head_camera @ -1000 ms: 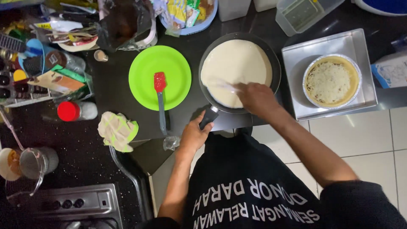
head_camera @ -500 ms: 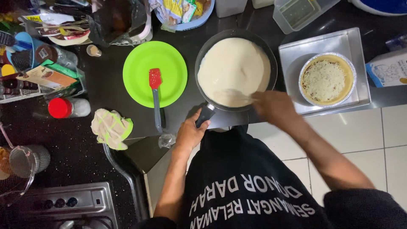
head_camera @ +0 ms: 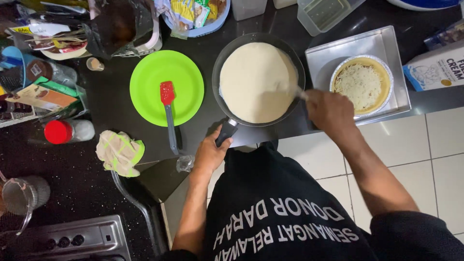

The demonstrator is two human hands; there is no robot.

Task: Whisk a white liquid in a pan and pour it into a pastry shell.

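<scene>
Left hand (head_camera: 210, 155) grips the pan (head_camera: 259, 79) handle at six o'clock; right hand (head_camera: 328, 109), closed on a utensil at three o'clock, could tear the flatbread (head_camera: 257, 82).

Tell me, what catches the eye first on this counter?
The black pan of pale batter at centre: the left hand grips its handle while the right hand works a utensil at its rim. Beside it on the left lies a bright green plate with a red spatula.

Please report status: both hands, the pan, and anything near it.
Left hand grips pan handle. Right hand holds utensil at pan edge, in pale batter. Green plate with red spatula beside.
</scene>
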